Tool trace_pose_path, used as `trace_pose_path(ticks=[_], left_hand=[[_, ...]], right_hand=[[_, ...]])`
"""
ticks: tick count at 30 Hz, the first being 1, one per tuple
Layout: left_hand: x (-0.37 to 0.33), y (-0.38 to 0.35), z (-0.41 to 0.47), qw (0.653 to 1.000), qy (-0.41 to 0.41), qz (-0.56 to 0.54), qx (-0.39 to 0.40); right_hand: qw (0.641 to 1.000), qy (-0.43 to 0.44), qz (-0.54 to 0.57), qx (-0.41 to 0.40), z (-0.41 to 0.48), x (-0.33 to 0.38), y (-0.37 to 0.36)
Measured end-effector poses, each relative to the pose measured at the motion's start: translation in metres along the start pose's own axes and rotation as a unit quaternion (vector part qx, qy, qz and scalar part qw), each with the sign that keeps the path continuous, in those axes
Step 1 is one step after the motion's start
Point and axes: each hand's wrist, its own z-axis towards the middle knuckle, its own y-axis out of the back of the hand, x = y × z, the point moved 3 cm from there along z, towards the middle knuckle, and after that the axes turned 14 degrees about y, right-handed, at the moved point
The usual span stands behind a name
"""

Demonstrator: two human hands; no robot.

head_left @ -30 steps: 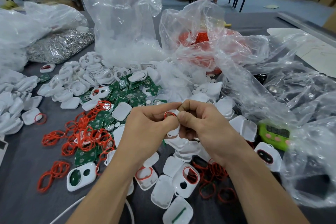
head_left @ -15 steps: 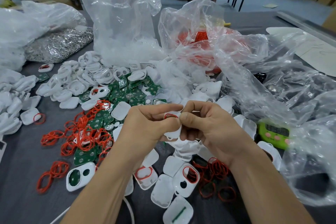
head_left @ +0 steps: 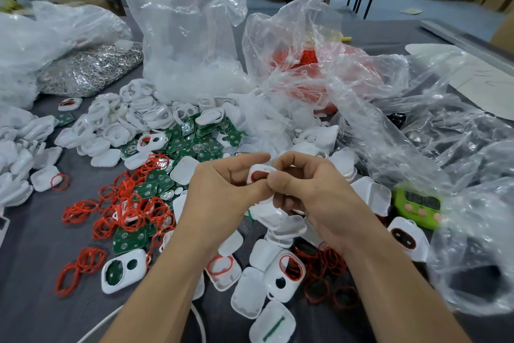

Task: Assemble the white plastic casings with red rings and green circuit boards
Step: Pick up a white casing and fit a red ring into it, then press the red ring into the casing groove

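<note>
Above the table's middle, my left hand (head_left: 222,192) and my right hand (head_left: 308,189) both pinch one white casing (head_left: 260,171) that has a red ring seated round its oval opening. Thumbs and forefingers of both hands meet on it. Loose red rings (head_left: 125,209) lie in a heap to the left, mixed with green circuit boards (head_left: 192,142). More white casings (head_left: 116,131) are piled behind them. Several casings, some with red rings fitted (head_left: 289,273), lie near my forearms.
Clear plastic bags stand behind: one with white parts (head_left: 189,36), one with red rings (head_left: 311,64), crumpled ones at the right (head_left: 459,148). A bag of silver metal parts (head_left: 89,70) lies at the back left. A green timer (head_left: 417,203) sits at the right.
The casing has turned a little between my fingers, so its red-ringed opening shows more. Both hands stay in nearly the same place.
</note>
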Motion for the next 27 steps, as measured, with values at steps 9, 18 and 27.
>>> trace_pose_path(ticks=[9, 18, 27], left_hand=[[0.0, -0.002, 0.002, 1.0, 0.001, 0.016, -0.004], [0.002, -0.003, 0.001, 0.986, -0.059, 0.059, -0.145], [0.001, -0.001, -0.001, 0.975, -0.077, 0.131, -0.164]], right_hand=[[0.996, 0.033, -0.053, -0.069, 0.003, -0.006, 0.003], [0.984, 0.055, -0.109, -0.132, 0.004, -0.012, 0.002], [0.99, 0.029, -0.013, -0.134, 0.005, -0.011, -0.003]])
